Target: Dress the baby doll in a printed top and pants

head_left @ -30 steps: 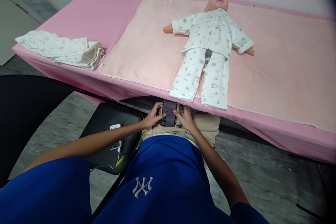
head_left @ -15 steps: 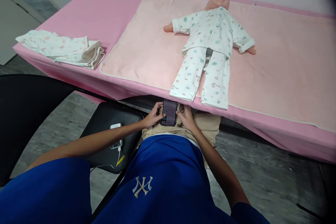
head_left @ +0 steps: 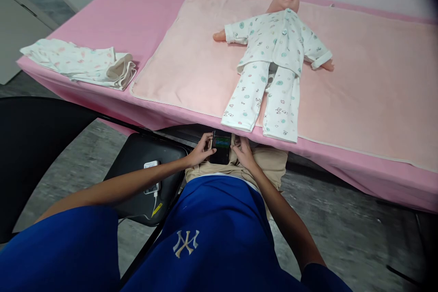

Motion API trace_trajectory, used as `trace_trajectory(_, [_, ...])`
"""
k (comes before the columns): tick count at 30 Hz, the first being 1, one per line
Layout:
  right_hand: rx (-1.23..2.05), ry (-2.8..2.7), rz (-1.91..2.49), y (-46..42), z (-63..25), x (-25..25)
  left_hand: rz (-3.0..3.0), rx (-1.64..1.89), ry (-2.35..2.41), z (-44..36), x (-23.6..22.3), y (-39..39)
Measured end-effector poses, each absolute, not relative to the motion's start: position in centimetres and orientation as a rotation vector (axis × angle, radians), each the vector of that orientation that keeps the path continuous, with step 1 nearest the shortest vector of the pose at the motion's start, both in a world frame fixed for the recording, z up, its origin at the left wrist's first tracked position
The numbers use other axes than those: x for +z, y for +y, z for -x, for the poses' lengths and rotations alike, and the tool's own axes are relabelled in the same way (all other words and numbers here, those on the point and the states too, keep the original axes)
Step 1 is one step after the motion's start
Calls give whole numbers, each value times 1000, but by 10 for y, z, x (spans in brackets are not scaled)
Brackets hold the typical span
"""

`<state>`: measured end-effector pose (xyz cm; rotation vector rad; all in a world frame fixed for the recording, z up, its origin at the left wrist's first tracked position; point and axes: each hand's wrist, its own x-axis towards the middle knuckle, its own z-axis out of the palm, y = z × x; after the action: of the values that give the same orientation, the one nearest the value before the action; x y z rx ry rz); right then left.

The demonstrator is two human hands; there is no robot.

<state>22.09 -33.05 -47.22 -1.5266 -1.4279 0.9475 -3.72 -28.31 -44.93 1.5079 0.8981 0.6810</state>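
Pink-covered desk (head_left: 112, 13) is carrying a peach mat (head_left: 191, 59) under the doll (head_left: 273, 41), folded cloth (head_left: 75, 64) sitting to its left. I'm holding the phone (head_left: 221, 151) below the doll's trouser cuffs, likely low so the screen faces me. Left hand (head_left: 200, 151) is keeping a narrow grip on one side; right hand (head_left: 243, 154) is curling at the other, can't tell if touching. Black chair (head_left: 133, 150) is standing lower left of the doll, grey floor (head_left: 342, 210) showing below.
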Motion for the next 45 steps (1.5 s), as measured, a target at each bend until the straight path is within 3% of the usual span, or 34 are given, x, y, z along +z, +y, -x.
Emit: trace_trajectory(45, [998, -1479, 1532, -335, -221, -461, -1394, 753, 943, 22, -451, -291])
